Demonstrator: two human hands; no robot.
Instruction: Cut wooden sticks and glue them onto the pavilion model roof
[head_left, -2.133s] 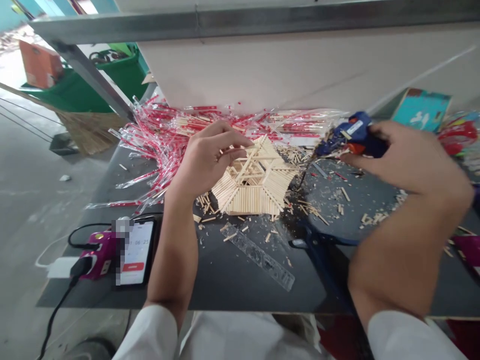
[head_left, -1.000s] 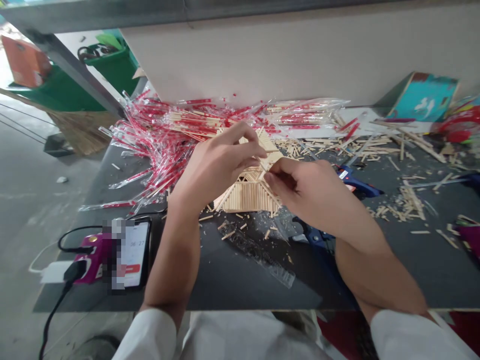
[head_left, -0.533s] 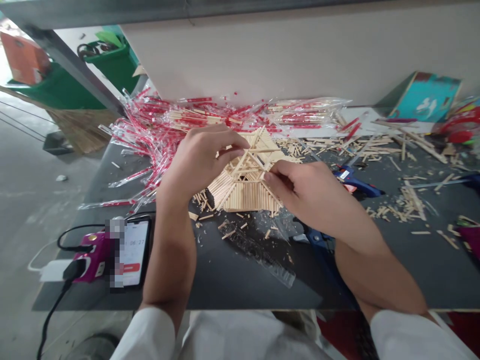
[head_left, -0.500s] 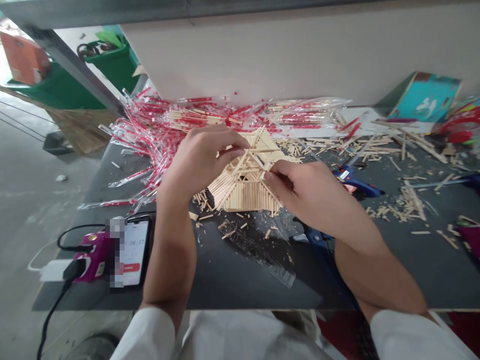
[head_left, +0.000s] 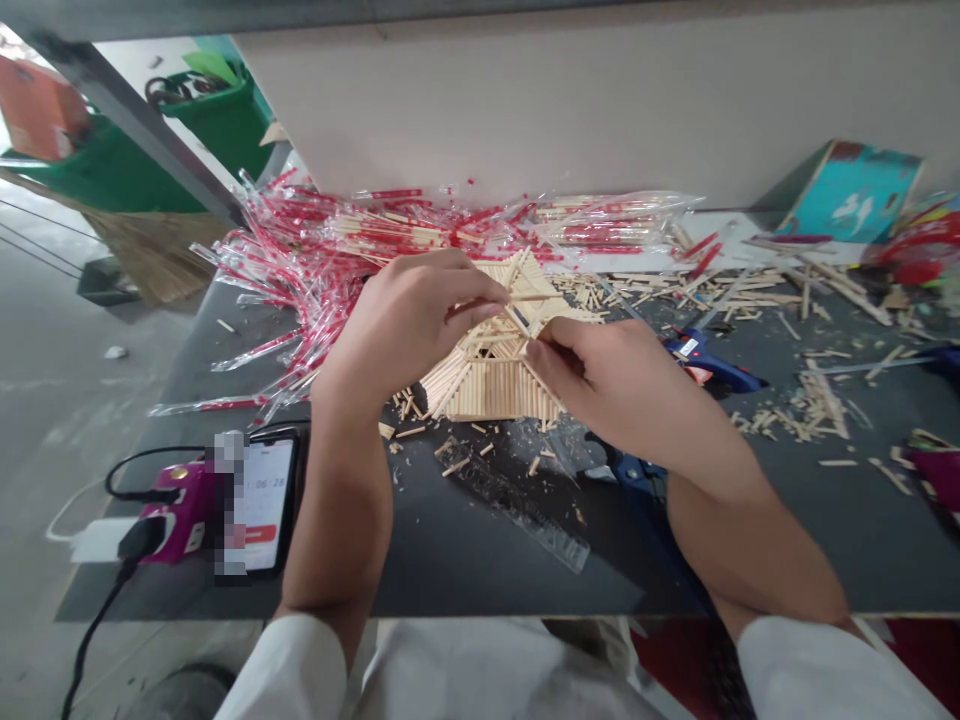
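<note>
My left hand (head_left: 405,335) is curling its fingers (head_left: 480,300) over the top of the pale wooden-stick roof-shaped model (head_left: 491,390), holding it lightly, while my right hand (head_left: 604,385) is pinching nearly closed at the model's upper edge, apparently on a thin stick (head_left: 517,318), though my fingertips partly hide it. The model is sitting directly beneath my fingers; a blue hot-glue gun (head_left: 709,360) is lying beyond my right fingertips.
</note>
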